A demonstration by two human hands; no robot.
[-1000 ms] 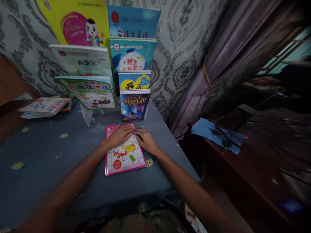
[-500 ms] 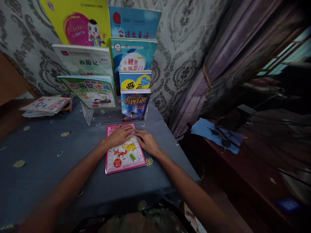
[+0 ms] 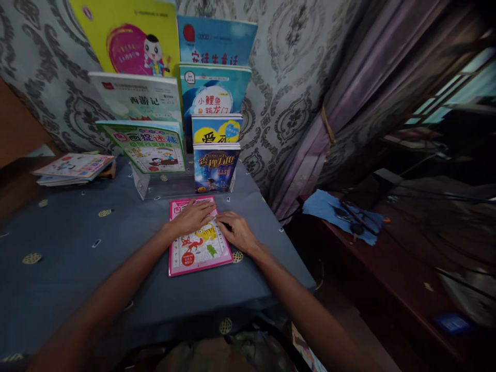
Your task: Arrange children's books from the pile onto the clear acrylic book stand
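Observation:
A pink-bordered picture book (image 3: 201,258) lies flat on the table, its cover showing an orange fox, a yellow tiger and a green animal. Across the upper part of the cover rests my left hand (image 3: 194,216), palm down with fingers stretched out. My right hand (image 3: 238,231) is bent over the book's upper right side, thumb and fingers drawn together close to my left fingertips. Whatever is in that pinch, if anything, is too small to make out.
A clear stand (image 3: 166,187) behind the book holds several upright books, a dark blue one (image 3: 215,170) at its front right. Stacked books (image 3: 75,168) lie at the left. A dark red surface (image 3: 372,268) at the right carries a blue cloth (image 3: 329,209) and cables.
My right hand has shifted slightly down and to the right, its fingers a little farther from my left fingertips. My left hand stays flat on the book. The view has tilted slightly.

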